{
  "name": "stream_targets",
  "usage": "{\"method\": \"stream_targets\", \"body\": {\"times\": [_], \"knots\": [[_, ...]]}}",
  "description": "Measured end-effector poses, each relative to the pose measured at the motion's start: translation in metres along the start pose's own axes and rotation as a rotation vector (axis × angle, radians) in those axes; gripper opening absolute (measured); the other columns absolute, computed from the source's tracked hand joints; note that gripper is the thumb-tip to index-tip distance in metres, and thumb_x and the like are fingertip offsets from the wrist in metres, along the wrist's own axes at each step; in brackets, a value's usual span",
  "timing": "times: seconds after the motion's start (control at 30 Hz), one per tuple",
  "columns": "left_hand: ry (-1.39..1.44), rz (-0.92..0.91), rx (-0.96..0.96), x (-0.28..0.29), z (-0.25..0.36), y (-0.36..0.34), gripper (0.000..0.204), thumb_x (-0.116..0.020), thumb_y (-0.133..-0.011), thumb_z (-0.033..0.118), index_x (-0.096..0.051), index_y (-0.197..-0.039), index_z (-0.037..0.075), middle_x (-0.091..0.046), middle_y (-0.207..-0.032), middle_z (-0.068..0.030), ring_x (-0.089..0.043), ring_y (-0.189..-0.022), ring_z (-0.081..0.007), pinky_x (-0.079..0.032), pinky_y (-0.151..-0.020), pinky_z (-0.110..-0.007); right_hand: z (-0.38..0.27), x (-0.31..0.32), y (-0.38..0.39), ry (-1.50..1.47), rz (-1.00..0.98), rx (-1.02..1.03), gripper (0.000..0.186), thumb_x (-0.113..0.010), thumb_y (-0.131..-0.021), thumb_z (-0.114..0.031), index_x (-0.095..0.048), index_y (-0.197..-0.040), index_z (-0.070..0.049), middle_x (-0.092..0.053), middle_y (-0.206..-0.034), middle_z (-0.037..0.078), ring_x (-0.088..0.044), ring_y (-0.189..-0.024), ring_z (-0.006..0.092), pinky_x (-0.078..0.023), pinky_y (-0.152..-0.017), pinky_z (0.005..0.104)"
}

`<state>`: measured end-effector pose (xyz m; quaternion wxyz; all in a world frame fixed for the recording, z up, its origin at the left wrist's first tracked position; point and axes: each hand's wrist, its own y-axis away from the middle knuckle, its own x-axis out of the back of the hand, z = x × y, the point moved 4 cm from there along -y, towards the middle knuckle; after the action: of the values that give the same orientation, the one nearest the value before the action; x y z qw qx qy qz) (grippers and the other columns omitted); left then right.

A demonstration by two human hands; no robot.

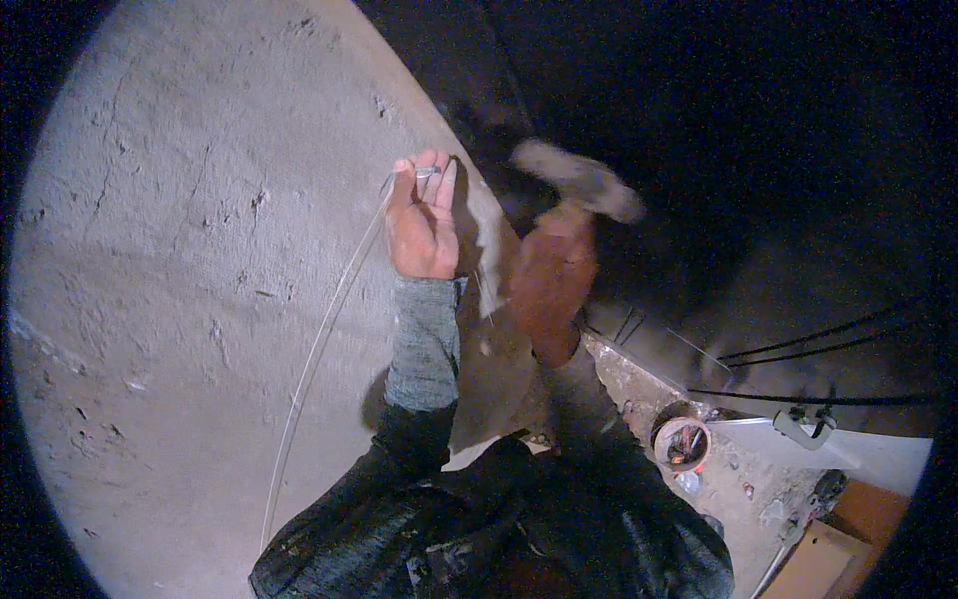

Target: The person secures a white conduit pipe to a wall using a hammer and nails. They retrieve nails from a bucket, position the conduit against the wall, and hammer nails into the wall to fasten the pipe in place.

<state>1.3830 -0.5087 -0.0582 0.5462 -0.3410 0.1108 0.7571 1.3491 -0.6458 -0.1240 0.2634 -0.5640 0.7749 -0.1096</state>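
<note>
My left hand (426, 225) is raised against the rough grey wall, palm toward me. Its thumb and fingertips pinch the end of a thin white cable (327, 324), which curves down along the wall to the lower left. A small, shiny, pale piece (427, 172) shows at those fingertips; its kind I cannot make out. To the right, my right hand (555, 270) is closed round what looks like a hammer (581, 180). The hammer's head stands above the fist, blurred by motion, near the wall's edge. Most of its handle is hidden by the hand.
The plastered wall (200, 200) fills the left side and ends at a slanting edge. Darkness covers the upper right. Low on the right are a round bucket (683, 444) with small items inside, dark cables (818, 349), a white panel (868, 454) and a cardboard piece (816, 564).
</note>
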Motion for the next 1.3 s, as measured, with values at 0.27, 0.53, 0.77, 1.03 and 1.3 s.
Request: {"method": "stream_targets", "body": {"times": [0.27, 0.53, 0.77, 1.03, 1.3], "knots": [[-0.461, -0.270, -0.449, 0.010, 0.003, 0.014, 0.040, -0.054, -0.096, 0.025, -0.043, -0.120, -0.006, -0.049, -0.121, -0.0184, -0.051, -0.116, -0.0296, -0.043, -0.103, -0.042, -0.030, -0.005, 0.000, 0.214, -0.356, -0.178, 0.025, -0.050, -0.095, -0.020, -0.055, -0.105, 0.002, -0.062, -0.083, 0.022, -0.061, -0.071, 0.0331, -0.048, -0.065, 0.0420], [-0.091, 0.073, -0.036, 0.001, 0.002, 0.015, 0.035, -0.053, -0.097, 0.025, -0.052, -0.110, -0.008, -0.061, -0.102, -0.0180, -0.061, -0.099, -0.0279, -0.049, -0.096, -0.040, -0.020, 0.009, 0.016, 0.169, -0.276, -0.060, 0.020, -0.048, -0.095, -0.014, -0.055, -0.105, 0.002, -0.063, -0.084, 0.017, -0.059, -0.068, 0.0276, -0.047, -0.061, 0.0374], [-0.659, 0.018, -0.192, 0.065, -0.016, 0.014, 0.025, -0.055, -0.094, 0.028, -0.064, -0.098, 0.004, -0.066, -0.089, -0.0061, -0.064, -0.081, -0.0215, -0.051, -0.067, -0.033, 0.016, 0.011, 0.050, 0.089, -0.295, -0.204, 0.022, -0.048, -0.094, -0.018, -0.056, -0.110, -0.004, -0.062, -0.099, 0.013, -0.057, -0.086, 0.0267, -0.047, -0.075, 0.0384], [-0.947, 0.552, -0.459, 0.076, -0.053, 0.116, 0.023, -0.070, -0.081, 0.028, -0.067, -0.101, 0.016, -0.066, -0.088, -0.0076, -0.062, -0.084, -0.0284, -0.050, -0.079, -0.040, 0.055, 0.052, 0.049, -0.329, -0.640, -0.222, 0.019, -0.051, -0.093, -0.015, -0.055, -0.109, -0.007, -0.059, -0.080, 0.005, -0.055, -0.065, 0.0153, -0.048, -0.058, 0.0280], [-0.866, 0.477, -0.303, 0.129, -0.053, 0.199, 0.024, -0.066, -0.080, 0.021, -0.067, -0.099, 0.006, -0.066, -0.090, -0.0154, -0.063, -0.082, -0.0323, -0.050, -0.075, -0.042, 0.030, 0.028, 0.075, -0.209, -0.846, -0.691, 0.015, -0.052, -0.094, -0.021, -0.051, -0.103, -0.009, -0.048, -0.061, 0.000, -0.043, -0.045, 0.0099, -0.039, -0.039, 0.0267]]}}
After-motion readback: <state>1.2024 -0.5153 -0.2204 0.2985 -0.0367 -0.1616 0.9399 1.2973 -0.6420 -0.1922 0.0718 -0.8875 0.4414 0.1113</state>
